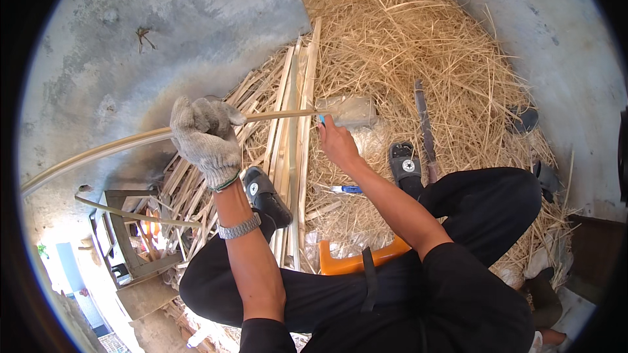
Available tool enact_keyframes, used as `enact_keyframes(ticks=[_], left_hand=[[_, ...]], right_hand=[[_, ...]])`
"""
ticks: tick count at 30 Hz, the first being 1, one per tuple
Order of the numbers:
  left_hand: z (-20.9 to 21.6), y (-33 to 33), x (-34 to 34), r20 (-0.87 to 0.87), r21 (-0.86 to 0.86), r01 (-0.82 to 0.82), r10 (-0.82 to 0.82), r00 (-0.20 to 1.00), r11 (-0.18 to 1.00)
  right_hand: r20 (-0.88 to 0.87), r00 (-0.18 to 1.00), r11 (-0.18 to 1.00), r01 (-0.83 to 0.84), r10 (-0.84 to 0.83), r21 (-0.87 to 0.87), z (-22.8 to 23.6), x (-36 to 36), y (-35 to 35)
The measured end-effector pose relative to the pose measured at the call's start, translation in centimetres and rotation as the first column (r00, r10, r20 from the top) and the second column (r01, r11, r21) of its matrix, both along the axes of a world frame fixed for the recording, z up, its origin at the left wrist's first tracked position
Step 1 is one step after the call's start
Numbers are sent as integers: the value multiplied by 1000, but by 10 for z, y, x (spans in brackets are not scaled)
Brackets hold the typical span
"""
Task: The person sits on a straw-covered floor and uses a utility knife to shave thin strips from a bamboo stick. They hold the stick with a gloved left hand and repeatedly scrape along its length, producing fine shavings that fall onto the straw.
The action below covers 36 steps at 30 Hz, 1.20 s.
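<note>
My left hand (204,136), in a grey knitted work glove, is closed around a long, pale bamboo strip (118,146). Leftward the strip bends down toward the grey wall; its other end runs across to my right hand. That bare right hand (340,145) pinches a small blue tool (322,119) against the strip's right end; most of the tool is hidden by the fingers. Beneath the strip, several straight split bamboo slats (306,101) lie lengthwise on the floor.
Straw-like shavings (405,26) heap up at the back. Right of my hands lies a long dark-bladed knife (424,121). A blue-and-white object (347,189) and an orange plastic frame (333,265) lie nearer. More split sticks (190,183) pile by a wooden frame (140,265). Grey walls (549,46) stand around.
</note>
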<state>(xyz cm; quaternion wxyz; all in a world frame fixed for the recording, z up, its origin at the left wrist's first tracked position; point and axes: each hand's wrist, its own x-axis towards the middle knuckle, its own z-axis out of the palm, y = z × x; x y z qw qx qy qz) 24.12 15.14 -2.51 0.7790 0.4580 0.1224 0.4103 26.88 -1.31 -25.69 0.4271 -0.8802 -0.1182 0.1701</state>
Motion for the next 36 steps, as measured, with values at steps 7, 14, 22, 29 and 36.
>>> enact_keyframes(ticks=[7, 14, 22, 29, 36], left_hand=[[0, 13, -8, 16, 86, -40, 38, 999, 996], [-3, -3, -20, 18, 76, -8, 7, 1000, 997], [-4, -6, -13, 49, 132, 96, -103, 993, 987], [-14, 5, -3, 101, 229, 180, -207, 973, 957], [-3, -4, 2, 95, 213, 114, -137, 986, 970]], right_hand=[[143, 989, 981, -15, 43, -194, -36, 26, 21], [-8, 988, 961, 145, -152, -235, -76, 16, -31], [24, 999, 969, -22, 29, -246, -64, 16, 1], [-54, 966, 964, 246, -252, -103, -104, -20, -36], [86, 993, 954, -49, 78, -297, -142, 15, -10]])
